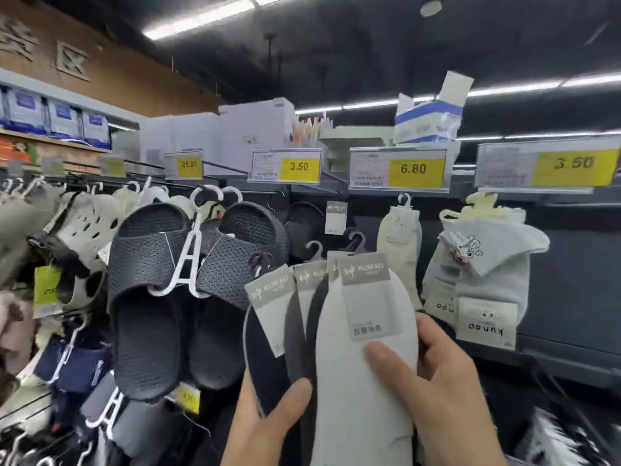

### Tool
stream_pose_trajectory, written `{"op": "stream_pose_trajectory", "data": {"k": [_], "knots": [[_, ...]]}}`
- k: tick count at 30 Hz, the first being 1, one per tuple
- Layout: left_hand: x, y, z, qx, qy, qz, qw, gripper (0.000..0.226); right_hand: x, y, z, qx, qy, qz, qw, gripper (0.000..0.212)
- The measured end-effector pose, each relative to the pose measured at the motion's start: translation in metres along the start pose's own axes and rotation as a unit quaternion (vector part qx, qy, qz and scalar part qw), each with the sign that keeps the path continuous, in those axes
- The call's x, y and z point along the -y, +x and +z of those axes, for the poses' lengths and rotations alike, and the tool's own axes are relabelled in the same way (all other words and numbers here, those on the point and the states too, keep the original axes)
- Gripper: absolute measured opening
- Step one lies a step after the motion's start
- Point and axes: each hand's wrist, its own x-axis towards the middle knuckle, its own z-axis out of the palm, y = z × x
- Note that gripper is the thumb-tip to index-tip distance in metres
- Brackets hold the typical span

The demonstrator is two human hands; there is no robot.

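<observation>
I hold a fan of packaged insoles before a shop rack. My right hand [440, 395] grips the front white insole [356, 391], thumb across its face and fingers behind its right edge. My left hand [265, 422] pinches a dark insole [268, 364] at the left of the fan, thumb on its front. Each insole carries a grey KUNAO card [364, 269] with a small black hook [356, 242]. Another dark insole [297, 338] sits between them, mostly hidden.
Black slides [151, 297] on white hangers hang left of the insoles, pale clogs [89, 227] farther left. White socks [400, 250] and grey sock packs [484, 284] hang at right. Yellow price tags [413, 168] line the rail above. White boxes [255, 129] top the shelf.
</observation>
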Motion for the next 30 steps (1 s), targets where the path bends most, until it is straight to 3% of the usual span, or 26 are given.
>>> {"op": "stream_pose_trajectory", "data": {"k": [4, 6, 9, 11, 17, 22, 30], "knots": [[-0.003, 0.018, -0.010, -0.021, 0.033, 0.053, 0.998, 0.070, -0.001, 0.018, -0.004, -0.050, 0.037, 0.010, 0.998, 0.035], [-0.007, 0.021, -0.024, 0.006, 0.053, 0.102, 0.993, 0.070, 0.003, 0.035, -0.015, -0.087, 0.057, 0.020, 0.994, 0.031], [-0.012, 0.035, -0.048, 0.018, 0.072, 0.127, 0.989, 0.082, 0.000, 0.077, -0.029, -0.139, 0.009, 0.025, 0.990, 0.025], [-0.011, 0.037, -0.062, 0.034, 0.064, 0.125, 0.990, 0.075, -0.009, 0.111, -0.025, -0.164, -0.051, 0.007, 0.985, 0.021], [-0.016, 0.045, -0.066, 0.096, 0.005, 0.067, 0.993, 0.090, -0.043, 0.206, 0.011, -0.143, -0.223, -0.042, 0.963, 0.017], [-0.018, 0.056, -0.072, 0.144, 0.011, 0.091, 0.985, 0.090, -0.067, 0.246, 0.026, -0.121, -0.306, -0.069, 0.942, 0.020], [-0.020, 0.080, -0.091, 0.192, 0.017, 0.123, 0.974, 0.097, -0.089, 0.260, 0.021, -0.108, -0.401, -0.026, 0.909, 0.040]]}}
